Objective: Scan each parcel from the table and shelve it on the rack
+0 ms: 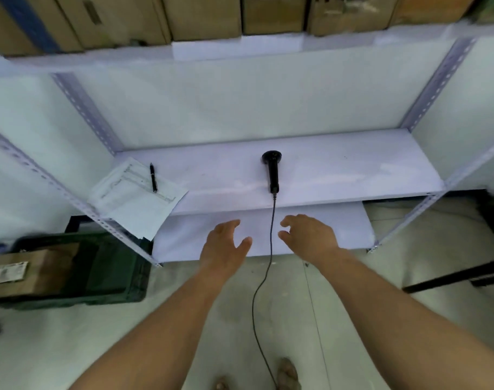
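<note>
The scanner lies on the rack shelf. Just below it, the left hand and right hand hover on either side of its cable, fingers loosely spread and holding nothing. Far left of the scanner, a parcel sits at a dark crate.

The left hand and right hand are bare. The left forearm and right forearm are bare too, uncovered right to the edge of the view. Low down, the right foot wears what looks like a brownish open sandal (too blurred to be sure). The left foot shows only in part.
</note>
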`<state>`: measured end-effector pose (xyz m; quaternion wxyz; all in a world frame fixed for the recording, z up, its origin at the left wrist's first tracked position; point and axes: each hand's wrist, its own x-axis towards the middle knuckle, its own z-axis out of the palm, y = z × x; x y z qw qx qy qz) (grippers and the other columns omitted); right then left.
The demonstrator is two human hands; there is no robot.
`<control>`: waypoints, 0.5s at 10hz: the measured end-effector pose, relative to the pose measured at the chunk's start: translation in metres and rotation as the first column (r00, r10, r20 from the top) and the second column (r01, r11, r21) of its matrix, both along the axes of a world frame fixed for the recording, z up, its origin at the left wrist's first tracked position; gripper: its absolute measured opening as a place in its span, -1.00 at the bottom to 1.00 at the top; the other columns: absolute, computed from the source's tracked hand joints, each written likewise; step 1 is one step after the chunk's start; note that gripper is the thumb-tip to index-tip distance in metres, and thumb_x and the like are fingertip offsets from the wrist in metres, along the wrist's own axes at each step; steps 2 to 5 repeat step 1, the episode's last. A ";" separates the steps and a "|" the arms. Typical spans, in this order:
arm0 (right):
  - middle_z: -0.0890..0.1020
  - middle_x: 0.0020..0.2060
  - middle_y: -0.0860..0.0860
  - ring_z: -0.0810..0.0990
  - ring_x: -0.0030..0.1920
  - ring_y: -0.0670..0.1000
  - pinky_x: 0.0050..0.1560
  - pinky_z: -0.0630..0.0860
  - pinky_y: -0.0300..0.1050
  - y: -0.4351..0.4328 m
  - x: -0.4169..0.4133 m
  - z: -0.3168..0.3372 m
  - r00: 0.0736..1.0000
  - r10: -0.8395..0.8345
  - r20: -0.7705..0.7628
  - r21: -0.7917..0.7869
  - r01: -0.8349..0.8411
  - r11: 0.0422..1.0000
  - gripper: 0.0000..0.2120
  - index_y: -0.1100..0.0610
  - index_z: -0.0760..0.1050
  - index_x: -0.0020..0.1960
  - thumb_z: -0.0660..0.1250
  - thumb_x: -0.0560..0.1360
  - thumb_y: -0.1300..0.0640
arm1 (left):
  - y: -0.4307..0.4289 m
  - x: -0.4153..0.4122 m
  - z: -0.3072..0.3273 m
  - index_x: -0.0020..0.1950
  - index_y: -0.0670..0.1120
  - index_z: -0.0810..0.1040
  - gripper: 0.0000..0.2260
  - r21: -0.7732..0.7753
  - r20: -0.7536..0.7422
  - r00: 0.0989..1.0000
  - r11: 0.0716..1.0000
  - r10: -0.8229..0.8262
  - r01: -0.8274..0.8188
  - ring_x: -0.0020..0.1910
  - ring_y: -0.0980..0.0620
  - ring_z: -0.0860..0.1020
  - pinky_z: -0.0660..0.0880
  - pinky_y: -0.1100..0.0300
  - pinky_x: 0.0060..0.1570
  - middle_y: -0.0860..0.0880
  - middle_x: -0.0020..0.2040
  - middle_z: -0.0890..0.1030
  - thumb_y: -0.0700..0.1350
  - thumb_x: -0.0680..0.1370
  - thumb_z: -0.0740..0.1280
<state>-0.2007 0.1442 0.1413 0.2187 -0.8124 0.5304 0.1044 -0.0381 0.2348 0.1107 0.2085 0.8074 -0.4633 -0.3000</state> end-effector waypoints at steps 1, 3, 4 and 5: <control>0.58 0.17 0.02 0.54 0.15 0.05 -0.05 0.38 -0.14 0.025 0.008 0.023 0.999 0.012 -0.036 -0.058 -0.014 0.998 -0.69 0.04 0.50 0.24 0.08 0.66 -0.03 | 0.015 0.008 0.027 0.53 0.03 0.24 -0.50 -0.011 0.057 0.998 0.999 -0.041 0.042 0.46 -0.02 0.25 0.25 0.09 0.37 -0.01 0.51 0.29 0.11 0.61 0.21; 0.58 0.17 0.02 0.54 0.15 0.05 -0.05 0.38 -0.14 0.025 0.008 0.023 0.999 0.012 -0.036 -0.058 -0.014 0.998 -0.69 0.04 0.50 0.24 0.08 0.66 -0.03 | 0.015 0.008 0.027 0.53 0.03 0.24 -0.50 -0.011 0.057 0.998 0.999 -0.041 0.042 0.46 -0.02 0.25 0.25 0.09 0.37 -0.01 0.51 0.29 0.11 0.61 0.21; 0.58 0.17 0.02 0.54 0.15 0.05 -0.05 0.38 -0.14 0.025 0.008 0.023 0.999 0.012 -0.036 -0.058 -0.014 0.998 -0.69 0.04 0.50 0.24 0.08 0.66 -0.03 | 0.015 0.008 0.027 0.53 0.03 0.24 -0.50 -0.011 0.057 0.998 0.999 -0.041 0.042 0.46 -0.02 0.25 0.25 0.09 0.37 -0.01 0.51 0.29 0.11 0.61 0.21; 0.58 0.17 0.02 0.54 0.15 0.05 -0.05 0.38 -0.14 0.025 0.008 0.023 0.999 0.012 -0.036 -0.058 -0.014 0.998 -0.69 0.04 0.50 0.24 0.08 0.66 -0.03 | 0.015 0.008 0.027 0.53 0.03 0.24 -0.50 -0.011 0.057 0.998 0.999 -0.041 0.042 0.46 -0.02 0.25 0.25 0.09 0.37 -0.01 0.51 0.29 0.11 0.61 0.21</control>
